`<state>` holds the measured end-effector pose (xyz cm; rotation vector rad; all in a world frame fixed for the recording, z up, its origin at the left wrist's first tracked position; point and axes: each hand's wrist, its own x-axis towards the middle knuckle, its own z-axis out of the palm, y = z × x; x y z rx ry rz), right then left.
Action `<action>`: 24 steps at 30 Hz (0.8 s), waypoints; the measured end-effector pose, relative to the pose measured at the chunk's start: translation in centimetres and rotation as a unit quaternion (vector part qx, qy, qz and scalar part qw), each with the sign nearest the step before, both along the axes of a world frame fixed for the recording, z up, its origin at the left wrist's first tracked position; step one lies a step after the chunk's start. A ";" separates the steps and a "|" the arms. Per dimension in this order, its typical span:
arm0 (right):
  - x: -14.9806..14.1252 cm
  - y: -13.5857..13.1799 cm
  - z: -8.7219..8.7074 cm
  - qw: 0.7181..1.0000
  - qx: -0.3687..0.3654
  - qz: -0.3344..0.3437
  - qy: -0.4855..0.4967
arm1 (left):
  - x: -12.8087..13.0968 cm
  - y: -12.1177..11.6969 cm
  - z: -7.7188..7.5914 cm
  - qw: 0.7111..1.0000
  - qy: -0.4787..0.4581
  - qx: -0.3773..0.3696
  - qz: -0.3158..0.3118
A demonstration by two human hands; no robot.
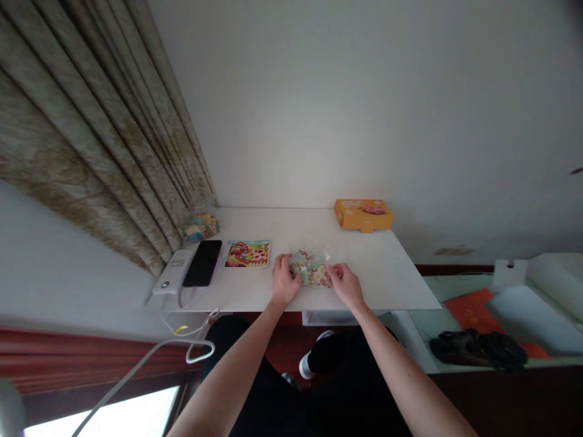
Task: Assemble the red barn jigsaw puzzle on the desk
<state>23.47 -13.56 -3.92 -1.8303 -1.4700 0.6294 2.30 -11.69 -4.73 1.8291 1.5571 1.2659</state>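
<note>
pile of small multicoloured puzzle pieces (310, 269), mostly pale green, cream and red, lies near the front edge of a white rectangular tabletop (373, 261). single pieces too blurred to make out.

left hand (286, 280) at the pile's left side, right hand (346, 285) at its right side; pile sits between them. fingers (294, 266) of both hands curved and partly closed, touching the pile's edges. cannot tell whether either hand grips a piece.

other items, placed relative to the pile: flat rectangular picture card with a red barn (247, 254) just left of it. further left, black glossy smartphone (203, 263) lies on a white rectangular power bank (175, 271), and a thin white cable (191, 331) hangs below the tabletop's front edge. behind and to the right, well apart, orange cardboard box (363, 215). behind and far left, clear plastic bag with colourful contents (201, 226), at the tabletop's back corner.
</note>
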 end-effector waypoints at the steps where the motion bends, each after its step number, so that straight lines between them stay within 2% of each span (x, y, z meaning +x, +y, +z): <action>1: 0.5 -0.3 0.0 1.000 -0.015 0.013 0.019 | 0.0 0.0 -0.2 1.000 -0.001 0.001 -0.013; 5: 2.1 -0.5 -0.1 0.994 -0.044 0.051 0.085 | 0.1 -1.0 -0.5 1.000 -0.014 -0.007 -0.013; 8: 2.7 0.6 0.0 0.983 -0.021 0.034 0.182 | 0.5 -2.2 0.2 0.997 -0.006 -0.067 0.025; 11: 2.9 1.9 0.2 0.941 -0.017 -0.007 0.338 | 0.9 -3.0 1.6 0.987 0.030 -0.150 0.042; 13: 3.0 2.5 0.2 0.921 -0.031 -0.035 0.387 | 1.1 -3.2 2.7 0.975 0.075 -0.206 0.039; 14: 3.1 2.6 0.2 0.922 -0.041 -0.048 0.382 | 1.1 -3.2 3.2 0.967 0.099 -0.230 0.037; 16: 3.2 2.8 0.1 0.943 -0.064 -0.061 0.319 | 1.0 -3.0 3.9 0.955 0.132 -0.263 0.036; 18: 3.5 2.9 0.1 0.967 -0.075 -0.045 0.237 | 0.7 -2.7 4.3 0.956 0.114 -0.268 0.037; 21: 4.2 3.4 0.4 0.984 -0.029 -0.006 0.173 | 0.4 -2.0 4.6 0.971 -0.012 -0.234 0.049; 24: 4.9 3.9 1.1 0.989 -0.006 0.004 0.148 | 0.5 -1.6 4.8 0.964 -0.137 -0.222 0.046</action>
